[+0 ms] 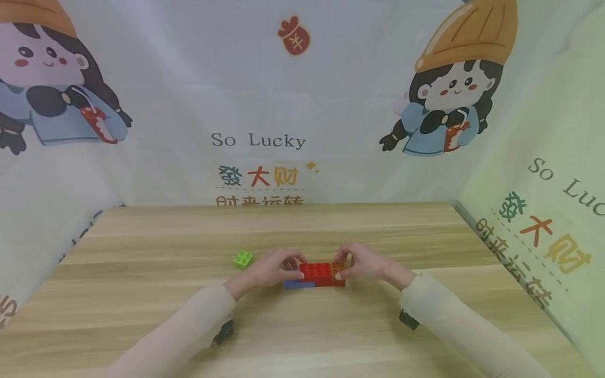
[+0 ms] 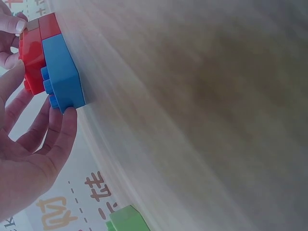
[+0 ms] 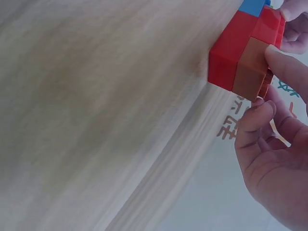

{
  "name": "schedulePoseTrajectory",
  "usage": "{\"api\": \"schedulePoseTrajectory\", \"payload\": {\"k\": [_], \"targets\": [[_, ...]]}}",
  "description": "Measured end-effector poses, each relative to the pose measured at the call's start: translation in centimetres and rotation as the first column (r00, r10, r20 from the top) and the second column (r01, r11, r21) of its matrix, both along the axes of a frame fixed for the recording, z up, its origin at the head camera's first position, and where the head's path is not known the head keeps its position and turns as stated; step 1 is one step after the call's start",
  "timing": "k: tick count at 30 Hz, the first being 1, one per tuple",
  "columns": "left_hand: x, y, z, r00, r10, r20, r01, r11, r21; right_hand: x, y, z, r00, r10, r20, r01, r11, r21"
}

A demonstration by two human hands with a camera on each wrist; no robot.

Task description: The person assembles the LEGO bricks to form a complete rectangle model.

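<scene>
A low stack of toy building bricks stands on the wooden table. Its bottom layer is a blue brick [image 2: 63, 72] at the left and a red brick [image 3: 230, 50] at the right. On top sits another red brick [image 1: 315, 270], with a small orange-brown brick [image 3: 249, 68] beside it at the right end. My left hand [image 1: 273, 268] pinches the upper red brick at its left end, thumb in front, with one fingertip at the blue brick's end. With thumb and fingers, my right hand [image 1: 365, 261] pinches the orange-brown brick.
A light green brick [image 1: 243, 259] lies on the table [image 1: 302, 331], left of my left hand. Printed cloth [image 1: 345, 105] hangs behind the table and along both sides. Dark wrist devices show under both sleeves.
</scene>
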State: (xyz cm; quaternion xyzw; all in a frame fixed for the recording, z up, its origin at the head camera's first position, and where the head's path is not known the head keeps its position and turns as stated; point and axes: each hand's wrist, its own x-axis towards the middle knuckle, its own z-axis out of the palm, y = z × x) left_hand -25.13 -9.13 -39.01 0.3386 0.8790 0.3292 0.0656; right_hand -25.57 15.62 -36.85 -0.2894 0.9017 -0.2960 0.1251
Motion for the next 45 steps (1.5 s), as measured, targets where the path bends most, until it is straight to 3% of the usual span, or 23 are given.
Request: {"api": "schedulePoseTrajectory", "payload": {"k": [8,14,22,45], "targets": [[-0.1,0.0,-0.3,1.000,0.003,0.007,-0.002,1.000,-0.018,-0.2,-0.1,-0.1,0.994,0.065,-0.092,-0.062,0.998,0.032],[-0.2,0.1,0.0,1.000,0.005,0.010,-0.005,1.000,-0.009,-0.3,-0.1,-0.2,0.982,0.070,-0.173,-0.063,0.997,0.049],[-0.2,0.0,0.2,1.000,0.006,0.028,-0.006,1.000,-0.009,0.1,-0.1,-0.4,0.984,0.045,-0.171,-0.041,0.999,0.030],[-0.1,0.1,0.1,0.999,0.004,-0.032,-0.005,0.999,-0.045,-0.3,-0.1,-1.1,0.979,0.035,-0.200,-0.037,0.999,-0.007]]}}
